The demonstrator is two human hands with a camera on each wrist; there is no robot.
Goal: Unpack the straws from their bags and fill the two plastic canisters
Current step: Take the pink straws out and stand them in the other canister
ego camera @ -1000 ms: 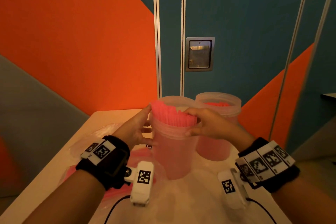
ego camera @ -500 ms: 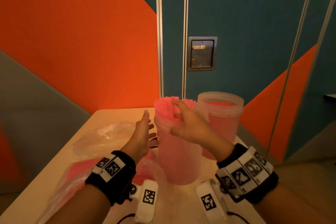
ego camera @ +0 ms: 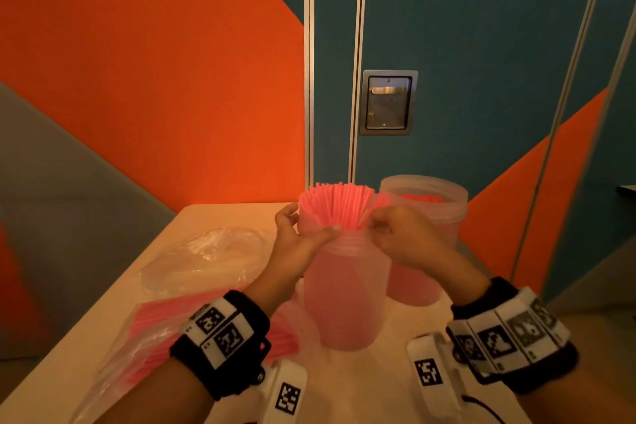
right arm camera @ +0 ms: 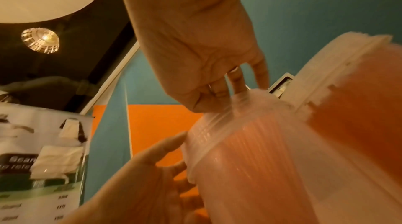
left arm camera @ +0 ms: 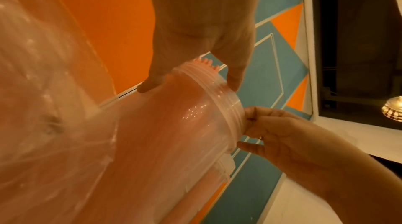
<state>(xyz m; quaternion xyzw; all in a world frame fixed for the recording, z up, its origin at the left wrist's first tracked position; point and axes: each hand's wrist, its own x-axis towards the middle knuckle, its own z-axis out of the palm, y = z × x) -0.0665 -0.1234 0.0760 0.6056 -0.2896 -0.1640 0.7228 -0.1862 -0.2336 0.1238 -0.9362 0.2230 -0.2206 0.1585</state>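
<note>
The near plastic canister point(ego camera: 344, 289) stands upright on the table, and pink straws point(ego camera: 335, 205) fan out above its mouth. My left hand point(ego camera: 299, 239) grips its threaded neck from the left, thumb across the front and fingers behind; the left wrist view shows that hand point(left arm camera: 195, 42) straddling the rim point(left arm camera: 219, 90). My right hand point(ego camera: 399, 236) is at the right side of the mouth, its curled fingers point(right arm camera: 237, 81) pinching a few straws that lean right. A second canister point(ego camera: 433, 217), holding straws, stands just behind and to the right.
A clear bag still holding pink straws point(ego camera: 151, 337) lies on the table at the near left, and a crumpled empty bag point(ego camera: 206, 256) lies behind it. The table point(ego camera: 389, 389) butts against the orange and blue wall. Its left edge runs diagonally.
My left hand, open and off the canister half a second ago, now grips its neck. My right hand has dropped from the straw tops to the right side, and the straws have fanned out.
</note>
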